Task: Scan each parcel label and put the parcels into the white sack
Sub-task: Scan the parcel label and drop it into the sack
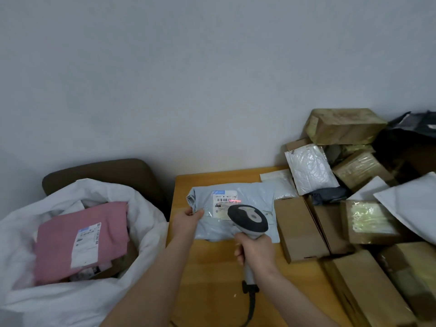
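A pale blue plastic parcel lies on the wooden table, its white label facing up. My left hand pinches the parcel's left edge. My right hand grips the handle of a grey barcode scanner, whose head hovers over the label's right side. A red scan line shows on the label. The white sack stands open at the left, with a pink parcel lying on top inside it.
A heap of brown cardboard boxes, white mailers and a dark bag covers the table's right side up to the wall. A brown chair back stands behind the sack. The scanner's cable runs down toward the near table edge.
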